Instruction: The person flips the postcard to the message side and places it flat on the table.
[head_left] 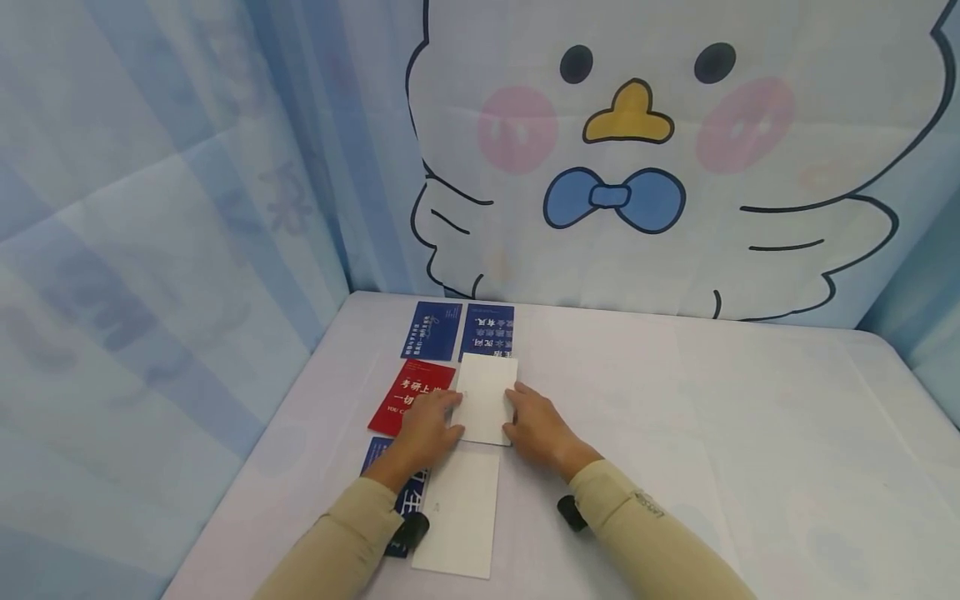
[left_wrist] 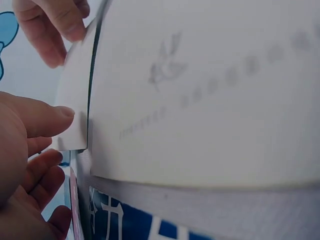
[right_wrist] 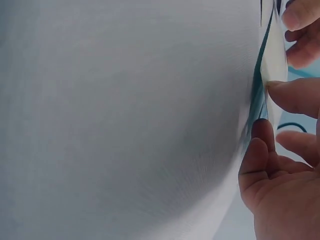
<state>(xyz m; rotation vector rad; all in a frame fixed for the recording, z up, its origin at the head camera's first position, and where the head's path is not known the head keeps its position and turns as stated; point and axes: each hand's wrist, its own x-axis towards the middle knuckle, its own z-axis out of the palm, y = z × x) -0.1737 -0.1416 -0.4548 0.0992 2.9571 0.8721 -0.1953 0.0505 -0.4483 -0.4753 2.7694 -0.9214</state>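
Observation:
A plain white card (head_left: pixel 485 400) is held between both hands, tilted slightly and overlapping the bottom of a blue card behind it. My left hand (head_left: pixel 426 432) pinches its left edge, thumb on the face, as the left wrist view also shows. On the opposite edge my right hand (head_left: pixel 545 429) pinches it, thumb on one side and fingertips (right_wrist: pixel 262 132) on the other. Nearer to me lies a second white card (head_left: pixel 457 517), which bears a faint grey bird mark and a line of print in the left wrist view.
Two blue cards with white lettering, a left one (head_left: pixel 432 331) and a right one (head_left: pixel 487 327), lie at the table's far edge. A red card (head_left: pixel 412 392) and another blue card (head_left: pixel 372 450) lie partly under my left arm. A cartoon curtain (head_left: pixel 615 267) hangs behind the white-covered table (head_left: pixel 712 433).

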